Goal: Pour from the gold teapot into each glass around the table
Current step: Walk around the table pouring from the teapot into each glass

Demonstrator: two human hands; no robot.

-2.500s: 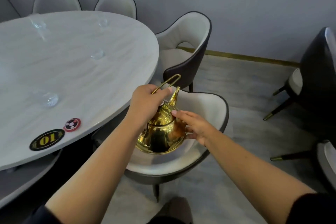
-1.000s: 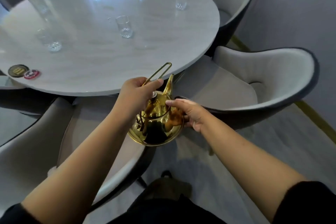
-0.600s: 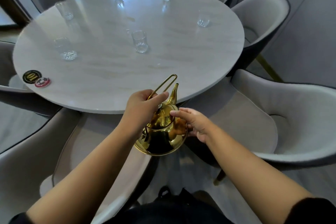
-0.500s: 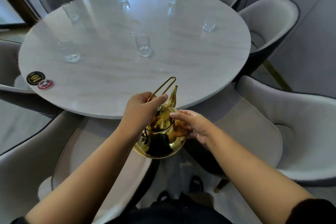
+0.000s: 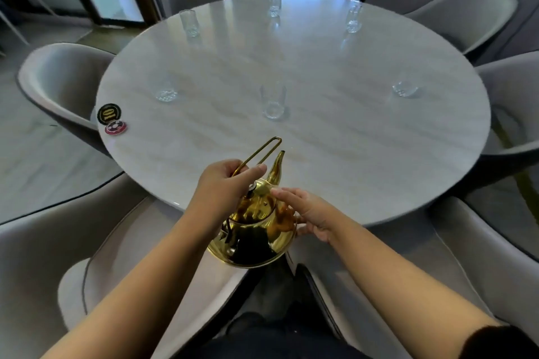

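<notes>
The gold teapot (image 5: 256, 236) hangs upright just over the near edge of the round marble table (image 5: 335, 160), spout pointing away from me. My left hand (image 5: 224, 186) grips its wire handle. My right hand (image 5: 306, 210) rests flat against the pot's right side, fingers extended. Several clear glasses stand on the table: one nearest in the middle (image 5: 273, 102), one at left (image 5: 165, 90), one at right (image 5: 404, 87), and others at the far side (image 5: 189, 23) (image 5: 274, 4) (image 5: 353, 19).
Grey upholstered chairs ring the table; one (image 5: 140, 256) is at my left knee, another (image 5: 437, 256) at my right. Two round coasters, black (image 5: 108, 114) and red (image 5: 116, 127), lie at the table's left edge. Glass doors stand beyond the far chairs.
I have walked around the table's edge and turned to face it. The teapot has moved forward over the near rim, held the same way by both hands.
</notes>
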